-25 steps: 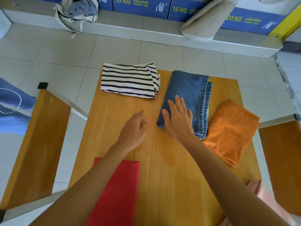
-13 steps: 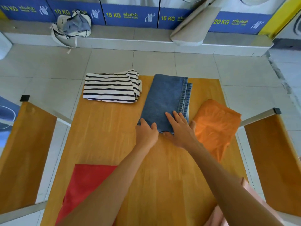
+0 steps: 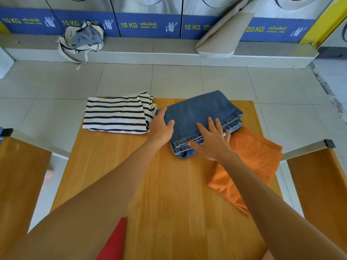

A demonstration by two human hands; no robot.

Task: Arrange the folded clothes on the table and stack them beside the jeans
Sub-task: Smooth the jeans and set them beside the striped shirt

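The folded blue jeans (image 3: 201, 113) lie at the far middle of the wooden table (image 3: 169, 194), doubled over and turned at an angle. My left hand (image 3: 161, 128) holds their left edge, thumb on top of the denim. Flat on their near hem lies my right hand (image 3: 212, 142), fingers spread. A folded black-and-white striped shirt (image 3: 116, 115) sits just left of the jeans. A folded orange cloth (image 3: 251, 162) lies to their right, partly under my right forearm. One corner of a red cloth (image 3: 114, 244) shows at the near edge, under my left arm.
Wooden benches flank the table on the left (image 3: 20, 175) and right (image 3: 323, 181). Beyond the tiled floor runs a row of washing machines (image 3: 148, 25) on a step. On that step lie a canvas bag (image 3: 82, 40) and a leaning beige roll (image 3: 223, 34).
The jeans went from a long flat fold to a shorter, thicker bundle turned at an angle. Both hands moved farther up the table with them.
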